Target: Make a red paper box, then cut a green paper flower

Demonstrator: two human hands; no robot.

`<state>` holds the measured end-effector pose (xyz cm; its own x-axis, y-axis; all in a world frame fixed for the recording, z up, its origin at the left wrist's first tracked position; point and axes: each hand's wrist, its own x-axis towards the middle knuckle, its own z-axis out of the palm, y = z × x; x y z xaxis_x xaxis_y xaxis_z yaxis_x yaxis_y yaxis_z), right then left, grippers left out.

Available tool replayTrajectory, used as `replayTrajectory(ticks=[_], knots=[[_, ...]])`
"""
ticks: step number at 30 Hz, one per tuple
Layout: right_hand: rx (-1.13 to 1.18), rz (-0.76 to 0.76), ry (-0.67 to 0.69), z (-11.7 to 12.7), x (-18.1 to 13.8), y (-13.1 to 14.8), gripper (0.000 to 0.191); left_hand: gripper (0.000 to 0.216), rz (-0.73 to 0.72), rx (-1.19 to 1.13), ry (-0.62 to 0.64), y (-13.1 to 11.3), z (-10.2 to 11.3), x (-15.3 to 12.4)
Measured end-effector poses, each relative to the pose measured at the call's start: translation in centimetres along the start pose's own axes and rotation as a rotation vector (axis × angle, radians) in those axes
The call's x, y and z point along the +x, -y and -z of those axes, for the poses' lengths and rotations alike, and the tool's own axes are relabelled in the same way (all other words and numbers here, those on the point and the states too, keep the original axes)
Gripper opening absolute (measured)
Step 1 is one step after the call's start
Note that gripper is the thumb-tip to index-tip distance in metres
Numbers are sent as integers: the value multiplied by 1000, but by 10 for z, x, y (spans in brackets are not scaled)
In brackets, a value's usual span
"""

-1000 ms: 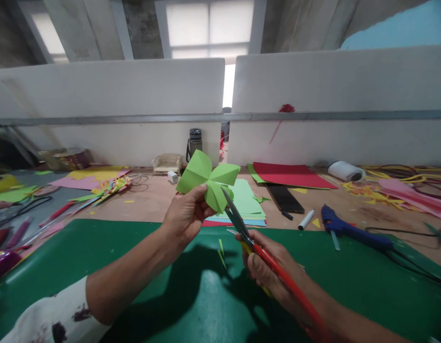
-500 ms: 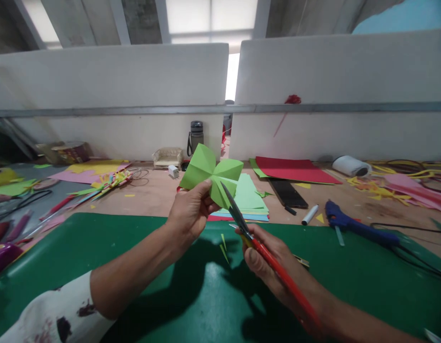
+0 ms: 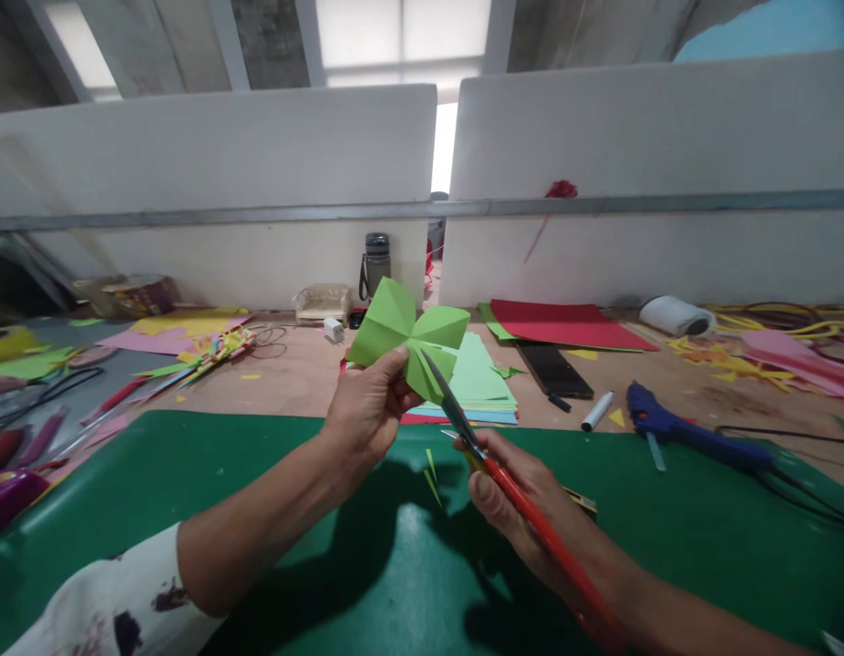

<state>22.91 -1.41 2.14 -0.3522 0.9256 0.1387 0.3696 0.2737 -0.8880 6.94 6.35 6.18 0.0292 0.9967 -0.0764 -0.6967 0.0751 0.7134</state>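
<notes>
My left hand pinches a creased light-green paper between thumb and fingers, holding it up above the table. The paper is cut into petal-like lobes, with slits running toward its middle. My right hand is wrapped round red-handled scissors. Their blades are parted, and the upper blade lies against the lower right lobe of the paper. Thin green offcuts lie on the green mat below. Behind the held paper rests a stack of pale green sheets.
A blue glue gun, a white marker and a black phone lie to the right. Red sheets are behind them. Paper strips lie at the left; a dark bottle stands at the back.
Almost nothing differs. The whole view has shifted very slightly, and both hands keep their hold on the paper and the scissors.
</notes>
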Motion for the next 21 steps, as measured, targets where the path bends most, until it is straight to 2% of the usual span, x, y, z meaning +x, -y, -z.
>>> replayTrajectory(ticks=[4, 13, 21], knots=[[56, -2, 9, -1, -1, 1, 28, 16, 1, 14, -9, 0, 0, -1], [7, -29, 2, 1, 1, 1, 28, 18, -6, 21, -3, 0, 0, 0], [-33, -39, -15, 0, 0, -1, 35, 16, -11, 19, 19, -1, 1, -1]])
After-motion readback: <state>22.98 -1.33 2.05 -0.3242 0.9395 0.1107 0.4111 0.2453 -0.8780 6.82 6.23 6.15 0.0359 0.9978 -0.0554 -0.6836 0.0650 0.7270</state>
